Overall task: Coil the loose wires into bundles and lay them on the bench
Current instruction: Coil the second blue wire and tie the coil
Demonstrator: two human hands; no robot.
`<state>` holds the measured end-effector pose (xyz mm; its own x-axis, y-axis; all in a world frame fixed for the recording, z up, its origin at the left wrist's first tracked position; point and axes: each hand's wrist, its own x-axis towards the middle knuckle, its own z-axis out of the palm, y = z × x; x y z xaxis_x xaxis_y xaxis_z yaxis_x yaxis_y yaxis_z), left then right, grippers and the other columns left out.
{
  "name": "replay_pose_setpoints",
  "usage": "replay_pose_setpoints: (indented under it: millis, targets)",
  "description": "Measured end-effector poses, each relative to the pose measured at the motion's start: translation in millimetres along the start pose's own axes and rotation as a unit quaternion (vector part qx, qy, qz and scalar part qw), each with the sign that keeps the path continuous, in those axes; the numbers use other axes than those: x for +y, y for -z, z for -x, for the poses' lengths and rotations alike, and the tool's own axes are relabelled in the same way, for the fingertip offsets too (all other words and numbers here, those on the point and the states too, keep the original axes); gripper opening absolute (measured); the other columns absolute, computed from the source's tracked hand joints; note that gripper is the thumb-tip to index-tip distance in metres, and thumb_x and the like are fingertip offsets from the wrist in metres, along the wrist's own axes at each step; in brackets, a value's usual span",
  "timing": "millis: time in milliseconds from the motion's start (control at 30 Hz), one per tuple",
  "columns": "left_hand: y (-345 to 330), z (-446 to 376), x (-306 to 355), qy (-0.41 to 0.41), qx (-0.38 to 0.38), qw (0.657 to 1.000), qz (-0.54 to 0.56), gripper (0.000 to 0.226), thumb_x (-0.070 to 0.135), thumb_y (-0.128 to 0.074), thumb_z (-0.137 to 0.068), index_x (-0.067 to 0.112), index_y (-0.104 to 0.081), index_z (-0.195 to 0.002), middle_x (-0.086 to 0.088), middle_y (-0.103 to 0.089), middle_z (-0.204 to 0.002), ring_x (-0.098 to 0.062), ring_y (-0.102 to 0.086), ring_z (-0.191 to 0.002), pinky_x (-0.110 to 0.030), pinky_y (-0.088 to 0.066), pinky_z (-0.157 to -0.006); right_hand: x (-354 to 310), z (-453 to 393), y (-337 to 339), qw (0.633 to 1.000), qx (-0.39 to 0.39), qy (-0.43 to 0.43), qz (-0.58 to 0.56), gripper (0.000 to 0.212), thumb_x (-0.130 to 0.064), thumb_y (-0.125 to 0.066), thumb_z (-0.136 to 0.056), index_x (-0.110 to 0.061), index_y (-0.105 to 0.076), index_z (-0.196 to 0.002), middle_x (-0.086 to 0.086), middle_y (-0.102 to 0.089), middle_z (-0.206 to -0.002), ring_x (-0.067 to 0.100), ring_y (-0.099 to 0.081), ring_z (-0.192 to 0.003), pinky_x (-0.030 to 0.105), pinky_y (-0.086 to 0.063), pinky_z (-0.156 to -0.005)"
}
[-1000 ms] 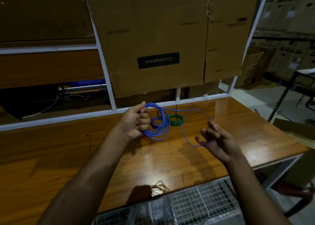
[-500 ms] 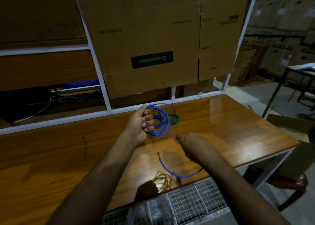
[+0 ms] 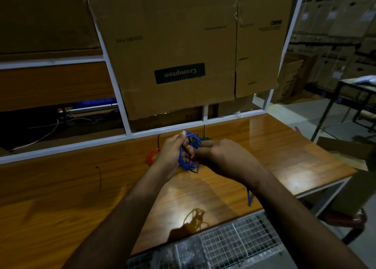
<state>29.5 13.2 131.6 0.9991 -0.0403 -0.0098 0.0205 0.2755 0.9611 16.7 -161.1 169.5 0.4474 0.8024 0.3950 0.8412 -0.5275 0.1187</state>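
My left hand [image 3: 173,152] grips a coil of blue wire [image 3: 190,154] above the wooden bench [image 3: 61,197]. My right hand [image 3: 221,157] is curled right beside the coil, its fingers on the blue wire. The wire's loose tail [image 3: 249,197] hangs below my right wrist. A red wire bundle [image 3: 152,156] lies on the bench just left of my left hand. Behind my hands, a green wire bundle [image 3: 204,138] is mostly hidden. A loose orange-brown wire [image 3: 195,217] lies near the bench's front edge.
A big cardboard box [image 3: 183,44] hangs over the back of the bench behind a white frame [image 3: 114,79]. A thin dark wire [image 3: 99,177] lies at the left. A wire-mesh tray [image 3: 234,246] sits below the front edge. The bench ends at the right.
My right hand has moved up and left to the blue coil, drawing the tail in. The coil is now bunched tighter between both hands. The red bundle has come into view.
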Motion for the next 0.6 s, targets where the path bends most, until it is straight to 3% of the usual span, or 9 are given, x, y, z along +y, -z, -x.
replay_pose_setpoints:
  millis: [67,100,200,233,300,367,467,533,600]
  targets:
    - [-2.2,1.0,2.2,-0.010,-0.010,0.998,-0.063,0.036,0.030,-0.036,-0.107,0.011,-0.045,-0.077,-0.009,-0.050,-0.057,-0.018,-0.049,-0.042,-0.024,-0.041,-0.043,3.8,-0.5,-1.8,0.997,0.061,0.000,0.041,0.015,-0.025,-0.072,-0.089,-0.020,-0.062,-0.100,0.001,-0.058,-0.089,0.017,-0.051,-0.056,0.027,-0.026,-0.044]
    - [-3.7,1.8,3.3,-0.002,-0.022,0.995,-0.093,0.037,0.031,-0.036,-0.107,0.011,-0.046,-0.077,-0.008,-0.046,-0.056,-0.017,-0.044,-0.040,-0.022,-0.037,-0.041,6.4,-2.3,-4.5,0.995,0.079,-0.006,0.052,0.015,-0.026,-0.070,-0.091,-0.018,-0.060,-0.101,0.001,-0.054,-0.091,0.018,-0.049,-0.061,0.028,-0.027,-0.046]
    - [-7.5,3.7,10.8,0.074,-0.077,0.990,-0.093,0.043,0.040,-0.036,-0.105,0.016,-0.048,-0.071,0.002,-0.031,-0.050,-0.008,-0.023,-0.035,-0.015,-0.020,-0.037,17.8,-9.9,-13.6,0.993,0.107,-0.045,0.032,0.021,-0.037,-0.051,-0.102,-0.016,-0.053,-0.103,0.003,-0.052,-0.106,0.021,-0.050,-0.090,0.034,-0.043,-0.068]
    - [-8.2,3.8,15.6,0.104,-0.093,0.988,-0.070,0.044,0.041,-0.036,-0.105,0.017,-0.047,-0.071,0.005,-0.029,-0.049,-0.006,-0.021,-0.034,-0.014,-0.017,-0.036,20.6,-10.3,-16.9,0.992,0.101,-0.066,-0.027,0.022,-0.039,-0.047,-0.104,-0.017,-0.050,-0.103,0.002,-0.055,-0.106,0.021,-0.051,-0.092,0.038,-0.046,-0.073]
    - [-9.7,1.8,25.3,0.150,-0.111,0.982,-0.042,0.043,0.042,-0.035,-0.105,0.016,-0.045,-0.072,0.007,-0.027,-0.047,-0.004,-0.020,-0.032,-0.013,-0.014,-0.034,20.0,-9.1,-26.1,0.962,0.098,-0.128,-0.219,0.012,-0.034,-0.045,-0.105,-0.023,-0.042,-0.100,-0.001,-0.057,-0.089,0.019,-0.055,-0.077,0.044,-0.048,-0.065]
    - [-12.6,-2.2,32.2,0.187,-0.117,0.975,-0.037,0.043,0.044,-0.035,-0.104,0.016,-0.044,-0.072,0.008,-0.026,-0.045,-0.003,-0.020,-0.030,-0.013,-0.014,-0.032,15.7,-9.0,-37.4,0.915,0.143,-0.190,-0.325,0.012,-0.024,-0.049,-0.104,-0.026,-0.038,-0.099,-0.006,-0.058,-0.076,0.012,-0.057,-0.063,0.038,-0.047,-0.055]
    - [-14.6,-6.7,33.3,0.195,-0.113,0.974,-0.040,0.044,0.045,-0.037,-0.103,0.014,-0.043,-0.072,0.008,-0.027,-0.044,-0.002,-0.020,-0.030,-0.013,-0.015,-0.032,16.9,-9.6,-41.6,0.901,0.184,-0.212,-0.332,0.012,-0.018,-0.054,-0.101,-0.019,-0.042,-0.103,-0.009,-0.061,-0.067,0.005,-0.058,-0.054,0.024,-0.041,-0.050]
    - [-14.4,-5.9,29.0,0.174,-0.126,0.976,-0.024,0.044,0.046,-0.037,-0.103,0.013,-0.046,-0.075,0.007,-0.028,-0.046,-0.003,-0.023,-0.033,-0.016,-0.020,-0.034,25.0,-10.8,-35.6,0.909,0.172,-0.206,-0.318,0.014,-0.020,-0.057,-0.100,-0.016,-0.045,-0.104,-0.001,-0.062,-0.063,0.008,-0.055,-0.051,0.031,-0.040,-0.048]
    - [-15.3,-1.6,22.9,0.135,-0.134,0.982,-0.010,0.046,0.049,-0.036,-0.102,0.010,-0.050,-0.082,0.006,-0.030,-0.051,-0.005,-0.026,-0.037,-0.019,-0.029,-0.040,31.1,-11.6,-30.5,0.892,0.168,-0.221,-0.357,0.016,-0.020,-0.059,-0.099,-0.013,-0.045,-0.104,0.008,-0.060,-0.058,0.014,-0.049,-0.047,0.031,-0.036,-0.047]
